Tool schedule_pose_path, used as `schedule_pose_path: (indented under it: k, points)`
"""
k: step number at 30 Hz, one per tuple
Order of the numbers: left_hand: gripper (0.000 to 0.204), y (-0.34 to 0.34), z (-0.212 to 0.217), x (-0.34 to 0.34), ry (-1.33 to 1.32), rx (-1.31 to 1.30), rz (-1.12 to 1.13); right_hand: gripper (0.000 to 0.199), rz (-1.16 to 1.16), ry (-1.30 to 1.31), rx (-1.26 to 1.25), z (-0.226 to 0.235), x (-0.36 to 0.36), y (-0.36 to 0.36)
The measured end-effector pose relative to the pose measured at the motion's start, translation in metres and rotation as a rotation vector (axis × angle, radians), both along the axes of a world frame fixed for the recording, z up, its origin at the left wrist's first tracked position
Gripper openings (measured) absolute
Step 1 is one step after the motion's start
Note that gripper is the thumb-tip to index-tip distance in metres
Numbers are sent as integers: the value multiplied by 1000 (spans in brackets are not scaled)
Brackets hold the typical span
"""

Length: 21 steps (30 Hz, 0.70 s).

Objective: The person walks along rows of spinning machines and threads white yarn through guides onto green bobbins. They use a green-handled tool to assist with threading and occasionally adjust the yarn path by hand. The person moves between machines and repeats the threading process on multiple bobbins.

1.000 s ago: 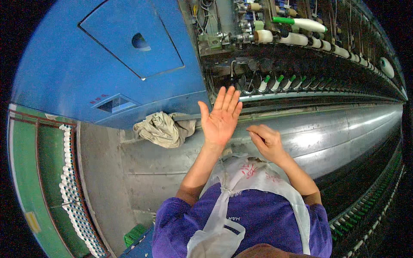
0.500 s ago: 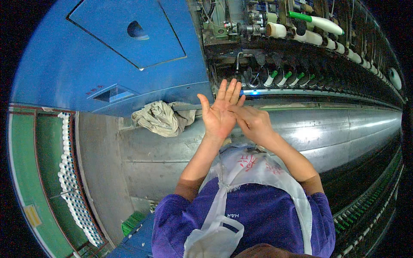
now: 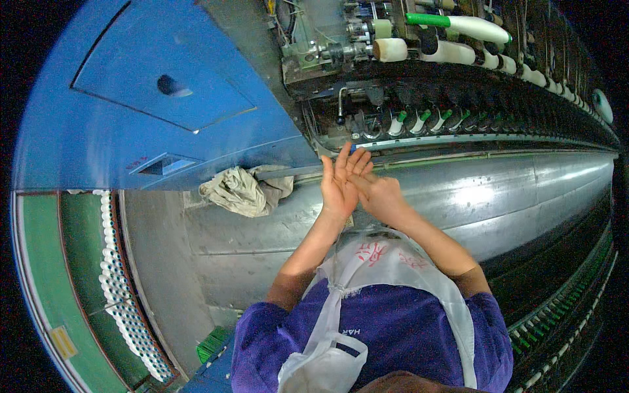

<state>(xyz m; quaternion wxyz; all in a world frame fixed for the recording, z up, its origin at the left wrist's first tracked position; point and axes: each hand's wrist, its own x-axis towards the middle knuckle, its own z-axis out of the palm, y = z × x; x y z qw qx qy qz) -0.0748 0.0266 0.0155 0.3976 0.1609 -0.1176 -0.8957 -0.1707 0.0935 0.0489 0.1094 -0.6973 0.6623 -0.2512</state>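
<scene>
My left hand (image 3: 339, 188) is held up in front of my apron with the palm showing, thumb out to the side and fingers stretched, slightly bent. It holds nothing that I can see. The fingertips of my right hand (image 3: 383, 198) rest against the left palm, just below its fingers. Those right fingers are bent and pressed together; whatever they may pinch is hidden or too small to see. Beyond the hands runs a spinning machine's row of spindles, with several green-topped bobbins (image 3: 420, 122).
A blue machine cabinet (image 3: 216, 85) stands at the far left, and a crumpled pale cloth (image 3: 241, 192) lies against its base. White spools (image 3: 121, 288) are stacked at the left. A green-and-white bobbin (image 3: 458, 27) lies across the upper rollers. Another bobbin row (image 3: 540, 334) is at lower right.
My view has shifted a little. My left fingers are more bent and tilted than before, and the hands sit lower, with the right fingers still against the left palm.
</scene>
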Motion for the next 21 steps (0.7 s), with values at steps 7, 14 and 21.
schedule_pose_path:
  k: [7, 14, 21]
  points:
    - [68, 6, -51, -18, -142, 121, -82, 25, -117, -62, 37, -70, -17, 15]
    - [43, 15, -93, 0, -555, 111, -436, 27, -374, -195, -20, -122, -73, -31]
    - [37, 47, -14, 20, -730, -1155, -1256, 30, -438, 59, 135, -162, -91, -84]
